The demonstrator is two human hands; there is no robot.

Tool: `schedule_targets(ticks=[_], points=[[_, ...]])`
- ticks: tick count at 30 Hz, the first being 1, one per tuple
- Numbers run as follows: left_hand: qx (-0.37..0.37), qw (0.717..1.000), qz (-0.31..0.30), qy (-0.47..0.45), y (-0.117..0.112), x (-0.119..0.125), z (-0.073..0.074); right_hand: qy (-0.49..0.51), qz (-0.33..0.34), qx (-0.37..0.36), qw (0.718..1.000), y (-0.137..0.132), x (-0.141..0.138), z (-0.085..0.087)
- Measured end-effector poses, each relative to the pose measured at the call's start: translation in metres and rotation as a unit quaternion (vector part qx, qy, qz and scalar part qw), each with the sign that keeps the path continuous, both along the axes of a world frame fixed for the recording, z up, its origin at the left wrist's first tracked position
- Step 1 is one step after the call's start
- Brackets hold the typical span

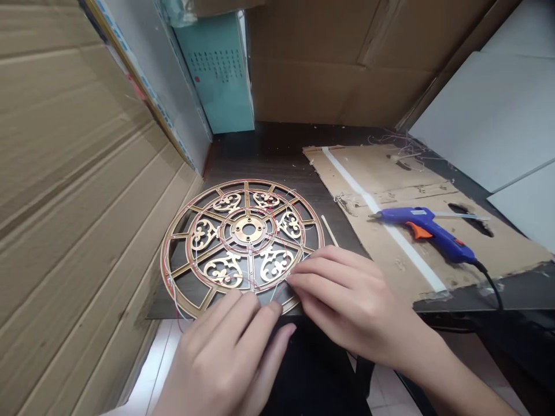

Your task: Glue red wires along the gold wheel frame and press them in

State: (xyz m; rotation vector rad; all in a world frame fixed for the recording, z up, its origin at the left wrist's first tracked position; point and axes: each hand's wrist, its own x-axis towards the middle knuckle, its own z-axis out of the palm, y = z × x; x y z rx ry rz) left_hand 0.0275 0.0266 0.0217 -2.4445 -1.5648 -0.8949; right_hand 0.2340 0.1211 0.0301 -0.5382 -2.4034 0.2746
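Observation:
A round gold openwork wheel frame lies flat on the dark table, its near rim by the table's front edge. Thin red and white wires run along its rings. At the near rim, my left hand has its fingers curled, the thumb a little apart from them. My right hand pinches at the near right part of the rim, fingertips pressed together. Between the two hands a short length of pale thin wire shows. The fingers partly hide where it is held.
A blue hot glue gun with an orange trigger lies on a cardboard sheet at right. A thin wooden stick lies beside the wheel. Loose wires sit behind. Cardboard walls and a teal box border the table.

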Motion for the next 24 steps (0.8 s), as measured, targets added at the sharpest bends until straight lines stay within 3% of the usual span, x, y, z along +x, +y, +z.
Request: schedule_targets(ticks=[10,24], points=[[-0.012,1.0,-0.013,-0.019,0.012,0.0,0.001,-0.044,-0.006,-0.028,0.999,0.0,0.007,0.009],[-0.031,0.998,-0.046,-0.027,0.008,-0.015,-0.001,-0.023,0.035,-0.042,0.998,-0.005,0.02,-0.003]])
